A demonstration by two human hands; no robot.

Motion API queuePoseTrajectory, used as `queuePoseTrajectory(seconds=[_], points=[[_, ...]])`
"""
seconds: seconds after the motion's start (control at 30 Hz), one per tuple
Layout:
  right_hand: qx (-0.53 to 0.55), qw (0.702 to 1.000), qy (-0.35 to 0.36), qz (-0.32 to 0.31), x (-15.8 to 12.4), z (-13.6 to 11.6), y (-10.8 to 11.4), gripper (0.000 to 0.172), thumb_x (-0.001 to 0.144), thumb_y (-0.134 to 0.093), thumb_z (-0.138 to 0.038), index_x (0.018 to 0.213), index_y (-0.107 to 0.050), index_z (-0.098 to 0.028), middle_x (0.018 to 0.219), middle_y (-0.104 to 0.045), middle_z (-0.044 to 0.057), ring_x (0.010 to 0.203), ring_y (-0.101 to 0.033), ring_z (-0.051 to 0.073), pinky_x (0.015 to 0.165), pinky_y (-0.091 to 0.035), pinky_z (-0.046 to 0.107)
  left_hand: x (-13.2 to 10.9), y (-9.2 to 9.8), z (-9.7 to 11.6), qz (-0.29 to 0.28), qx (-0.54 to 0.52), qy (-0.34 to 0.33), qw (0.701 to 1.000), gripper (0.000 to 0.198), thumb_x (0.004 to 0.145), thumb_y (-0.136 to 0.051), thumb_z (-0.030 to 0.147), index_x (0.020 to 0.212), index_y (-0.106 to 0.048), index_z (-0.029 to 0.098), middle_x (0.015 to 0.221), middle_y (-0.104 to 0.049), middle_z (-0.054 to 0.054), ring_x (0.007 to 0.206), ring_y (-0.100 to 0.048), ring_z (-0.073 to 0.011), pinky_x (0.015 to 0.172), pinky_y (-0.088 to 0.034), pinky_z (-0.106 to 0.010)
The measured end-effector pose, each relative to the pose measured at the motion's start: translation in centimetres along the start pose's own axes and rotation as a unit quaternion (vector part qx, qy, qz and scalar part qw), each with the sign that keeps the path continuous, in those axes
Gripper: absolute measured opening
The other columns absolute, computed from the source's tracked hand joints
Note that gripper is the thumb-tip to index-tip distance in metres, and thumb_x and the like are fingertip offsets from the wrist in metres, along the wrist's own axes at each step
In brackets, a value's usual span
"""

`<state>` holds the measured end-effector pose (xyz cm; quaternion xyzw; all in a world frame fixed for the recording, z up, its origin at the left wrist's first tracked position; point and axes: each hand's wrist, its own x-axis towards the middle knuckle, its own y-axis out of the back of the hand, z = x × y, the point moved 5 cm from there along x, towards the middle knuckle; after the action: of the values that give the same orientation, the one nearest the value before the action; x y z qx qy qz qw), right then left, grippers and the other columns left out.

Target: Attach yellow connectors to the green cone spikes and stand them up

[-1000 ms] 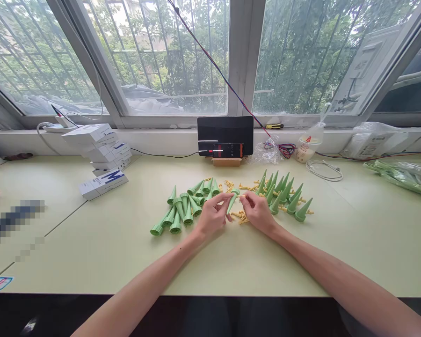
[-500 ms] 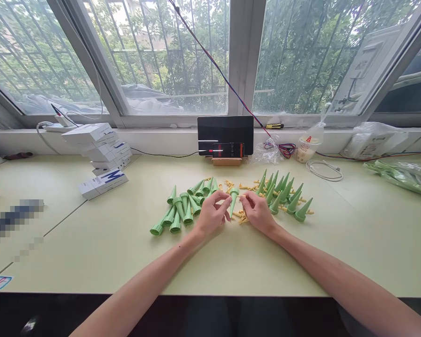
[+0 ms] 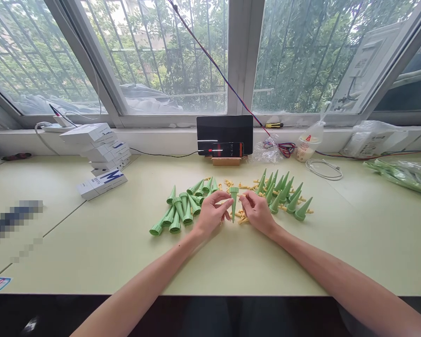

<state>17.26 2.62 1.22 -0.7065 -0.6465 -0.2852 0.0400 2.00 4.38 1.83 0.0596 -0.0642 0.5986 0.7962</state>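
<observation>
Pinching green cone (image 3: 233, 201) near its upper part, left hand (image 3: 214, 213), thumb and fingertips closed on its side; cone hangs nearly vertical, tip down, wide ribbed collar up, between the two hands over the table (image 3: 252, 267). Right hand (image 3: 259, 213) just beside it, thumb and fingers pinched together on what looks like a small yellow piece (image 3: 243, 196), mostly hidden; can't tell whether it touches the cone. Loose cones (image 3: 177, 206) heaped left of the left hand, several with open ends facing the near edge. Standing cones (image 3: 285, 193) grouped right, tips up, some with yellow bits poking out at the base. More yellow pieces (image 3: 243, 217) scattered between the groups. Handling, judged by look: plastic, light, stiff, not very fragile; smooth taper probably slippery, fingers could slide toward the point. Best hold: ribbed collar or the thick body right under it, not the thin tip. Yellow piece likely light, rigid, fiddly; fingertip pinch on its shank suits.
</observation>
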Motion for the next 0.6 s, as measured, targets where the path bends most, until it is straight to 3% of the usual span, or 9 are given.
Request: queuePoseTrajectory(seconds=[0.23,0.6], points=[[0.015,1.0,0.007,0.01,-0.11,-0.35,0.19,0.028,0.098,-0.045,-0.041,0.081,-0.052,-0.02,0.057,-0.045,-0.004,0.047,-0.043,0.012,0.048,-0.035,0.025,-0.09,-0.26,-0.23,0.006,0.011,-0.002,1.0,0.036,0.08,-0.07,0.045,0.101,-0.063,0.017,0.111,-0.065,-0.008,0.044,-0.056,-0.0051,0.038,-0.043,-0.02],[0.039,0.999,0.0,-0.001,-0.15,-0.28,0.03,0.029,0.097,-0.046,-0.043,0.08,-0.051,-0.02,0.054,-0.045,-0.004,0.045,-0.041,0.011,0.045,-0.035,0.025,0.01,0.01,-0.23,0.023,-0.017,-0.022,0.999,0.032,0.072,-0.078,0.038,0.095,-0.068,0.017,0.084,-0.061,0.0,0.041,-0.045,-0.0022,0.037,-0.038,-0.019]])
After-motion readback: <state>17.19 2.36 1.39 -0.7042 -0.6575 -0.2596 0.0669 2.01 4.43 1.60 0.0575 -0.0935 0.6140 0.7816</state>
